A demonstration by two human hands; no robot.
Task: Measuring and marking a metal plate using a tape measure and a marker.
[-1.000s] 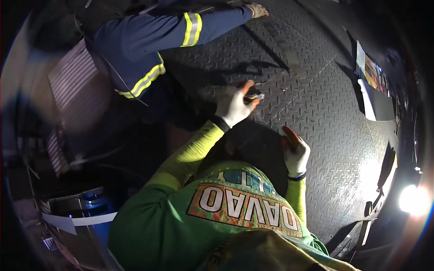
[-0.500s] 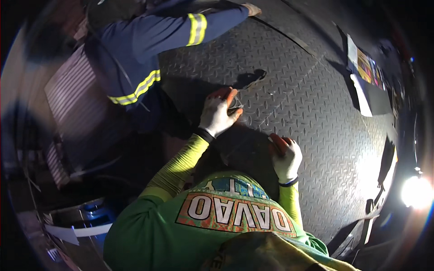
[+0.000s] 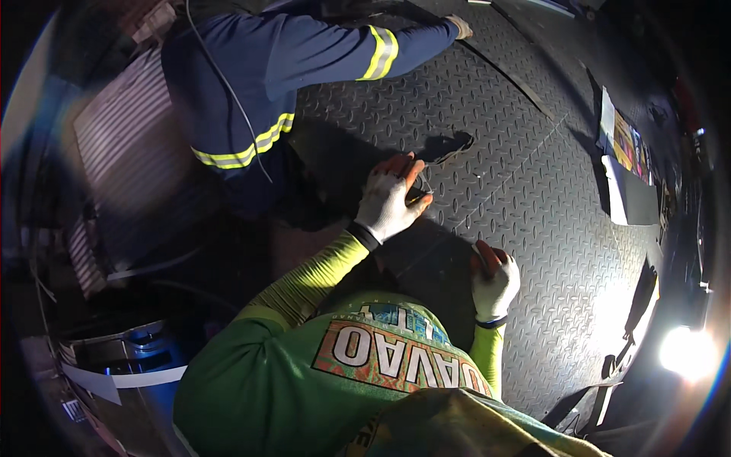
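Note:
My left hand (image 3: 392, 199), in a white glove with orange-red fingers, is curled low over a dark diamond-patterned metal plate (image 3: 525, 190). Between its thumb and fingers shows a thin, wire-like curve (image 3: 426, 183), too small to name. Just beyond the fingertips, a thin dark piece (image 3: 454, 152) lies on the plate beside its shadow. To the right and nearer me, my right hand (image 3: 496, 286), gloved alike, has its fingers bent together at the border of a dark shadow. A small pale bit shows at its fingertips; what they hold cannot be made out.
At the far left a co-worker in a dark blue sleeve (image 3: 327, 49) with reflective bands reaches over the plate, a hand (image 3: 459, 27) near a long dark strip (image 3: 512, 82). Printed sheets (image 3: 628, 145) lie at right. A bright lamp (image 3: 687, 353) shines lower right; a blue container (image 3: 152, 350) stands lower left.
The whole view has shifted, so plate, co-worker and my hands all appear further right and mostly lower. Both my hands keep nearly the same curled pose and place on the plate.

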